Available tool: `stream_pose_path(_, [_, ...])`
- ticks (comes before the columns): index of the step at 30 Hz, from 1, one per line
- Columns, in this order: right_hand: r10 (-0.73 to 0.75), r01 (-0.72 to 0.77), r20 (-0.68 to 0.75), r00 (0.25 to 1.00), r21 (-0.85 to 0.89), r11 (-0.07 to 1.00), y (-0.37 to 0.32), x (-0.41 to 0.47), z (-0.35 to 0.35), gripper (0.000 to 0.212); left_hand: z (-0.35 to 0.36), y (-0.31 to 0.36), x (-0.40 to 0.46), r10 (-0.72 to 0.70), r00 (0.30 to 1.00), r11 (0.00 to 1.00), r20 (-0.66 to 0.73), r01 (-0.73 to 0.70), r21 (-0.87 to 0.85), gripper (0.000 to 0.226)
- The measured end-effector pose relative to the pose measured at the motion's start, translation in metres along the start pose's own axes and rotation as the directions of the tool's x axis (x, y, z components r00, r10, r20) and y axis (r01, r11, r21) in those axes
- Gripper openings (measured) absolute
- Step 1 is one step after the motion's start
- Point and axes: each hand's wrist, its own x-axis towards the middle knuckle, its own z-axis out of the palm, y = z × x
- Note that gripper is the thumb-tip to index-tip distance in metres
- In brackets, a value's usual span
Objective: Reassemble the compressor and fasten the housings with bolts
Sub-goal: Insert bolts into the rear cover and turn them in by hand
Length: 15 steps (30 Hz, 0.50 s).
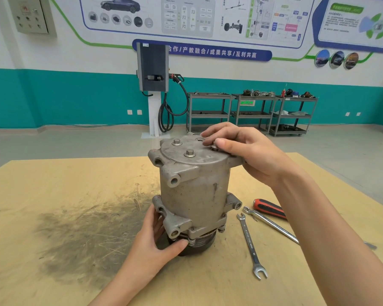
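On the left of the wooden bench (53, 177) lies a dark greasy smear, with nothing standing in it. The left hand (157, 239) comes next: it cups the foot of the compressor (192, 195), fingers behind the lower flange and thumb curled against the pulley end, so it grips the base and steadies it. The compressor stands upright on its pulley about mid-bench, end cover (190, 151) up. Two bolts (189, 153) already sit in the cover, heads showing above it; how far down they are threaded cannot be told. Beside them the right hand (241, 149) pinches a third bolt (214, 147) between thumb and forefinger at the cover's right edge, the other fingers arched over an open port. The step in hand looks like starting this bolt by finger. To do it well, keep the bolt square to the cover, turn it backward a touch until the thread drops in, then run it down lightly; any stiffness early suggests cross-threading, so back out and retry. The left hand should hold firm against the twist, since the body stands tall on a narrow base. To the right lie two spanners (251, 246) and a red-handled screwdriver (269, 208), near at hand; final tightening is best left until all bolts are started, then done evenly and crosswise.
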Motion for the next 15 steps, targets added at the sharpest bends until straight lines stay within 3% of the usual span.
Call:
stream_pose_path(3, [0.032, -0.036, -0.082, 0.996, -0.042, 0.998, -0.003, 0.005, 0.006, 0.012, 0.000, 0.000, 0.000, -0.004, 1.000, 1.000, 0.005, 0.004, -0.001, 0.089])
stream_pose_path(6, [0.027, -0.038, -0.171, 0.985, -0.064, 0.997, -0.001, 0.006, 0.012, 0.029, -0.001, 0.000, -0.001, -0.010, 1.000, 1.000, 0.006, 0.010, -0.007, 0.093])
stream_pose_path(12, [-0.030, 0.031, -0.047, 0.998, 0.014, 0.999, 0.004, -0.001, 0.003, 0.014, -0.002, 0.000, -0.001, -0.002, 1.000, 1.000, 0.013, 0.002, -0.011, 0.094])
stream_pose_path(15, [0.013, -0.014, -0.096, 0.995, -0.015, 1.000, 0.001, 0.002, 0.008, 0.007, 0.000, 0.002, -0.001, 0.003, 1.000, 1.000, 0.005, -0.003, -0.016, 0.097])
